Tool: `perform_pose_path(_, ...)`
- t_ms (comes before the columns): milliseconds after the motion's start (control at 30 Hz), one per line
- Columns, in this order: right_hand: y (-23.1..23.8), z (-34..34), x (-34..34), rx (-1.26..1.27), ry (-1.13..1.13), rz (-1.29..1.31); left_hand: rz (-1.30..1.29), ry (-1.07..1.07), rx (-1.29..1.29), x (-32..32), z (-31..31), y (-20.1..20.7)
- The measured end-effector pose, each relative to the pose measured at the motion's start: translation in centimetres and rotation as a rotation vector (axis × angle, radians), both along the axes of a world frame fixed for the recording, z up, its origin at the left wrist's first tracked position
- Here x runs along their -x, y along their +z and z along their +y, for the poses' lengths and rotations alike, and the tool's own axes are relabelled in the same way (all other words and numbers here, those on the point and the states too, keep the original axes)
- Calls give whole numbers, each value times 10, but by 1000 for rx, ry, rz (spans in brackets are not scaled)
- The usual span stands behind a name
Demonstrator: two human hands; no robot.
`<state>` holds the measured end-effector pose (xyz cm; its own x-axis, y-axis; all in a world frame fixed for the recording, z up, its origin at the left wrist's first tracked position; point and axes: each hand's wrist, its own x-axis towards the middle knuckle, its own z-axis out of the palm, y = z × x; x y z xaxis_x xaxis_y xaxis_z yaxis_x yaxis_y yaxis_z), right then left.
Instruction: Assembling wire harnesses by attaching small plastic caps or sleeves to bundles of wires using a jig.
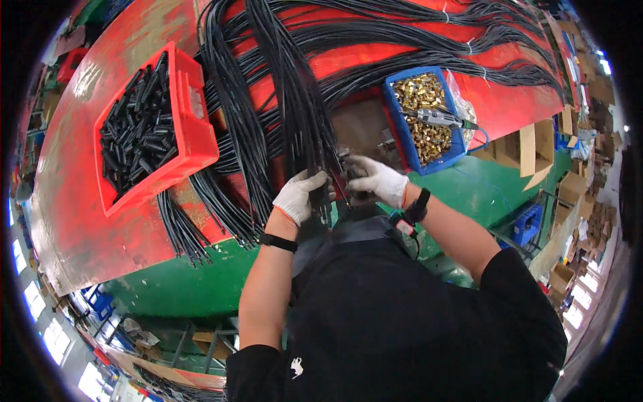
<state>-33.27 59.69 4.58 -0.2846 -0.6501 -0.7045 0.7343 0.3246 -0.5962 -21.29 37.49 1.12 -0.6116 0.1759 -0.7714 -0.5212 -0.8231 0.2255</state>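
A thick bundle of thin black cables (295,100) runs down the red table toward me, its loose ends hanging near my body. My left hand (301,196), in a white knit glove, is closed on cable ends at the bottom of this bundle. Close by on the right, my gloved right hand (378,181) has its fingers bent together beside the cable ends; a small dark thing at its fingertips is too blurred to name. Brass-coloured metal fittings (429,141) fill a blue tray (416,165) beyond my right hand. A grey pen-shaped power tool (435,118) lies across them.
A red bin (194,134) of black ribbed sleeves (137,127) stands on the left of the red table (80,221). More tied cable bundles (402,33) stretch across the back. Open cardboard boxes (526,151) stand at right, above the green floor (181,288).
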Motion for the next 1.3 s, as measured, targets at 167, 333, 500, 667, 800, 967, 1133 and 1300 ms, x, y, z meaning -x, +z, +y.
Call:
perform_pose_path(167,17,36,-43,-89,12,96,-25,-96,139,15,10,3)
perform_pose_path(333,26,60,-62,-112,116,192,37,-71,214,22,34,5)
perform_pose_path(500,24,80,-72,-119,283,363,40,-43,292,25,49,4)
perform_pose_path(667,29,87,-73,-148,338,277,30,-46,334,27,52,-2)
perform_pose_path(800,39,84,-68,-176,359,265,16,-33,333,27,54,-4)
perform_pose_path(967,36,67,-63,-215,69,50,-33,-41,303,32,52,10)
perform_pose_path(1133,-7,11,-34,-177,63,458,-36,-100,367,21,36,9)
perform_pose_path(1300,-38,-66,35,-281,173,871,-45,-89,402,-8,-4,25)
